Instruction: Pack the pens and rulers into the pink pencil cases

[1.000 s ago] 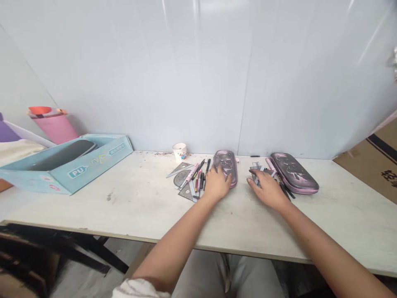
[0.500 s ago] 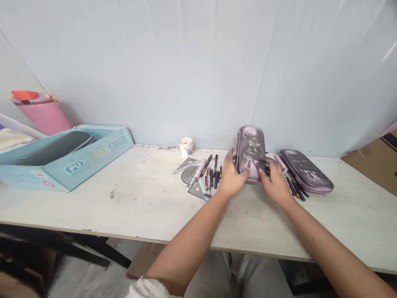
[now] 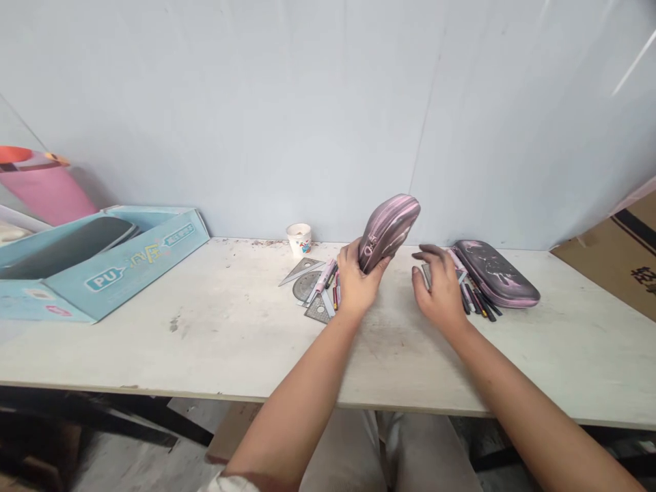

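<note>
My left hand (image 3: 360,283) grips a dark purple pencil case (image 3: 389,229) by its lower end, holding it up off the table and tilted, with its zipped edge turned toward me. My right hand (image 3: 438,287) is apart from that case, its fingers spread and holding nothing. Just beyond the right hand, a second dark pencil case (image 3: 497,273) lies flat, with several pens and pencils (image 3: 479,301) along its left side. Left of my left hand lie a pink marker (image 3: 324,276), a protractor (image 3: 306,287) and set squares (image 3: 302,268); my hand partly hides the pens there.
A white paper cup (image 3: 299,240) stands near the wall. At the left sits a light blue open box (image 3: 138,263) with a dark case (image 3: 72,246) inside, and a pink item (image 3: 48,195) behind it. A cardboard box (image 3: 615,253) is at the right end.
My right hand has let go of the pencil case and moved slightly away. The left hand has turned the case onto its side edge and shifted it left.
</note>
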{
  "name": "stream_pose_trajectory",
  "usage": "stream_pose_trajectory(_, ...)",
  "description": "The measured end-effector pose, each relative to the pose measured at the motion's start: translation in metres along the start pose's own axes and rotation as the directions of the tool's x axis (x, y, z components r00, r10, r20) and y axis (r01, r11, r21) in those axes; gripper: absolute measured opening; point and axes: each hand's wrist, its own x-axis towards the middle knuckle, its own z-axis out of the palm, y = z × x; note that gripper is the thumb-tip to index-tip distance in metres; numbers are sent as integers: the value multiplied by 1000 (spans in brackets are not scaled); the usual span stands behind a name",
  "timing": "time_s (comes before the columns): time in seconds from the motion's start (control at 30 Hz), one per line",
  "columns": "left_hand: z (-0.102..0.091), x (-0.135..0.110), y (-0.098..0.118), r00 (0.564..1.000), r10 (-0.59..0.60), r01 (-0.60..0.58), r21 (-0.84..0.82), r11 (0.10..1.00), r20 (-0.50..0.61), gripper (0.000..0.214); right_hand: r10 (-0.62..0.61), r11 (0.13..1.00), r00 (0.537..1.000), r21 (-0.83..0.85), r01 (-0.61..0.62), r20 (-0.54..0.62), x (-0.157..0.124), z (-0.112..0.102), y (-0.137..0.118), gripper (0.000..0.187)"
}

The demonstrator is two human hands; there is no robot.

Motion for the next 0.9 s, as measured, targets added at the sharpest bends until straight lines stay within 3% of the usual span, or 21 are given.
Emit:
stream_pose_trajectory(0.1,-4,1,-1,998,6,5,159,987,-67,49,34,999,982,14,-32,-184,14,-17,-6,29)
stream_pose_trajectory(0.2,-8,1,-1,997,54,-33,321,947,-57,47,-23,999,975,-27,17,-220,31,-31,-15,35)
stream_pose_trajectory(0.33,-10,-2,0,995,94,-93,427,899,17,51,-182,963,983,-207,173,-28,46,-41,-23,39)
stream_pose_trajectory(0.5,-9,-6,5,989,126,-148,430,891,81,53,-266,870,937,-363,335,227,52,-48,-25,38)
stream_pose_trajectory(0.9,-10,-9,7,972,118,-196,431,881,202,53,-300,778,885,-445,443,356,49,-50,-30,24)
